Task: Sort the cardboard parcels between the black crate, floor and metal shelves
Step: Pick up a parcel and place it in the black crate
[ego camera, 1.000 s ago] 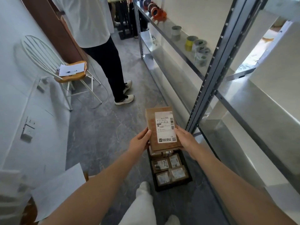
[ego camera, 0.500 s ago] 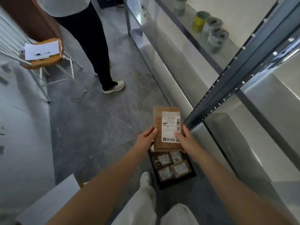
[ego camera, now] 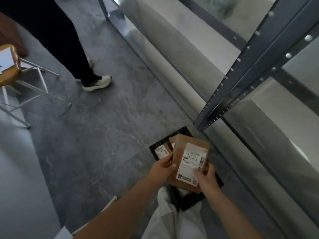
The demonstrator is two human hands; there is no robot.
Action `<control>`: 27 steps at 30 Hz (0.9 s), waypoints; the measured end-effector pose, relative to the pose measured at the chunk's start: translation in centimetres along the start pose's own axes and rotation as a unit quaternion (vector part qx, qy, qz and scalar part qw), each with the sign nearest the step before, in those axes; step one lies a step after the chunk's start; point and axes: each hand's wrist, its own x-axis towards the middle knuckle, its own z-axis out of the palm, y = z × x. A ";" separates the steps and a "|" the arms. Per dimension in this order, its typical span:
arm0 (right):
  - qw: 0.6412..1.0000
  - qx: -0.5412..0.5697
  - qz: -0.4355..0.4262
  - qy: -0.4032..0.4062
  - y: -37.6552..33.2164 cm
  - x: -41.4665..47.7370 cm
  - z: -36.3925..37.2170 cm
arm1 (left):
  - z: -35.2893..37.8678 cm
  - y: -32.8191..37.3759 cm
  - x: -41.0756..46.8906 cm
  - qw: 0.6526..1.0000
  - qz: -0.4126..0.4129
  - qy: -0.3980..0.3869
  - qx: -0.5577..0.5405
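A flat brown cardboard parcel [ego camera: 183, 152] with a white shipping label faces up between my hands, held low over the black crate [ego camera: 193, 202] on the floor. My left hand [ego camera: 162, 168] grips its left edge and my right hand [ego camera: 205, 178] grips its lower right edge, thumb on the label. Other labelled parcels [ego camera: 161, 151] lie in the crate, mostly hidden by the held parcel. The metal shelves [ego camera: 259, 69] rise just to the right of the crate.
Another person's dark trouser legs and white shoes [ego camera: 96, 81] stand on the grey floor ahead left. A white wire chair with a wooden seat [ego camera: 10, 73] sits at far left. My own light trouser legs [ego camera: 172, 214] show below the crate.
The parcel in both hands has dropped lower and closer to the crate, tilting slightly. My head has tipped down, so the upper shelves and the other person's torso have left the view.
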 end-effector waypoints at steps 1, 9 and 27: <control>1.000 0.014 0.015 0.008 1.4 1.3 0.4 | 0.2 -1.0 1.2 1.000 -0.004 0.003 0.015; 0.989 0.082 0.112 0.051 12.1 11.0 3.9 | 3.5 -9.4 12.4 0.985 -0.013 0.013 0.169; 0.959 0.184 0.213 0.035 25.8 31.3 11.9 | 2.1 -25.2 30.1 0.944 -0.034 0.000 0.329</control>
